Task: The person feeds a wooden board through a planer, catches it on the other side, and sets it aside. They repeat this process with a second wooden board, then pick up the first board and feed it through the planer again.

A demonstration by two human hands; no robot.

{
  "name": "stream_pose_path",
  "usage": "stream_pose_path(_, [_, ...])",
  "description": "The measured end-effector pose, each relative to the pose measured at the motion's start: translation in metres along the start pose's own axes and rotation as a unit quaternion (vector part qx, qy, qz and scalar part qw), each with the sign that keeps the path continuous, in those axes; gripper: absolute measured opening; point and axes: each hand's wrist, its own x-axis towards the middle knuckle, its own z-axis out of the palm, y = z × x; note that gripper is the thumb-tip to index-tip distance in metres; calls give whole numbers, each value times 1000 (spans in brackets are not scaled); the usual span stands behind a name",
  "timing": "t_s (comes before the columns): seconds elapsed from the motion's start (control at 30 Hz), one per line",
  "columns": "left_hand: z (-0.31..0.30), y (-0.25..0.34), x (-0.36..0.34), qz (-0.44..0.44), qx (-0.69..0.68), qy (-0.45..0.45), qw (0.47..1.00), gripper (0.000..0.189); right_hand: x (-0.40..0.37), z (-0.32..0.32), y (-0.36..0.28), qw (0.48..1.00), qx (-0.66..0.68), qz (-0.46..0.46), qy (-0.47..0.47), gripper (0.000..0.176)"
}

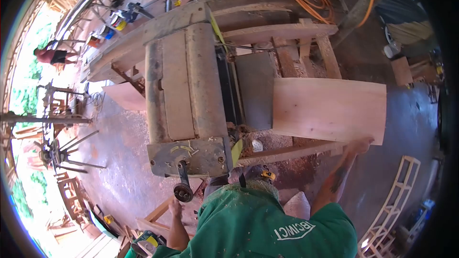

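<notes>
A wide, pale wooden board (330,110) lies flat on the right side of the large planer machine (191,81), its left edge against a dark metal bed plate (256,91). My right hand (359,146) is at the board's near right corner, with the fingers at its edge and partly hidden. Low at the left, my left hand (175,207) hangs just below the machine's crank handle (183,192), apart from it; its fingers are too small to make out. Another board piece (126,96) shows at the machine's left side.
Wooden beams (296,153) run beside the machine at the right. A ladder-like wooden frame (392,205) stands at the lower right. An orange hose (313,2) lies coiled at the top. At the far left a person (52,56) bends over. Sawdust covers parts of the floor.
</notes>
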Motion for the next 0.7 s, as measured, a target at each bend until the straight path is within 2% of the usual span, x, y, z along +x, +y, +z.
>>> stream_pose_path(0.03, [-6, 14, 9, 65, 10, 6, 998, 29, 6, -21, 9, 999, -8, -10, 30, 45])
stream_pose_path(0.07, [-11, -23, 62, 98, 22, 36, 994, 29, 12, -45, 16, 999, 4, -7, 47, 45])
stream_pose_path(0.1, [-15, 7, 59, 60, -111, 13, 992, 27, 14, -99, -5, 965, 249, 76, -38, 45])
stream_pose_path(0.13, [-24, 21, 77, 72, -84, 4, 994, 24, 16, -153, -26, 727, 652, 213, -31, 45])
stream_pose_path(0.17, [-23, 83, 45, 75, -17, 71, 995, 21, 18, -207, -47, 525, 783, 334, 21, 45])
stream_pose_path(0.2, [-27, 72, 77, 111, -156, 79, 978, 21, 18, -215, -24, 532, 779, 329, 33, 45])
stream_pose_path(0.27, [-33, 112, 88, 183, -270, 162, 931, 18, 12, -229, 29, 685, 683, 243, 75, 45])
stream_pose_path(0.3, [-40, 140, 94, 176, -323, 190, 910, 21, 5, -266, 15, 689, 678, 240, 86, 45])
stream_pose_path(0.37, [-53, 199, 85, 221, -319, 231, 892, 31, -9, -350, -16, 616, 733, 261, 120, 52])
stream_pose_path(0.47, [-63, 284, 39, 393, -328, 210, 833, 22, -42, -434, -33, 638, 692, 281, 187, 51])
stream_pose_path(0.5, [-70, 294, 31, 392, -334, 201, 834, 22, -58, -459, -33, 639, 691, 276, 196, 51])
stream_pose_path(0.57, [-84, 298, 18, 606, -282, 43, 743, 17, -93, -507, -33, 639, 705, 200, 235, 49])
stream_pose_path(0.6, [-85, 288, 5, 657, -255, -37, 709, 21, -112, -533, -39, 641, 703, 193, 242, 49])
stream_pose_path(0.63, [-84, 268, -4, 656, -299, -177, 670, 12, -134, -559, -47, 636, 706, 182, 253, 50])
stream_pose_path(0.67, [-84, 254, -4, 682, -243, -321, 611, 12, -157, -582, -54, 629, 710, 170, 267, 50])
stream_pose_path(0.7, [-91, 259, -14, 664, -87, -472, 574, 28, -177, -600, -60, 629, 708, 165, 275, 50])
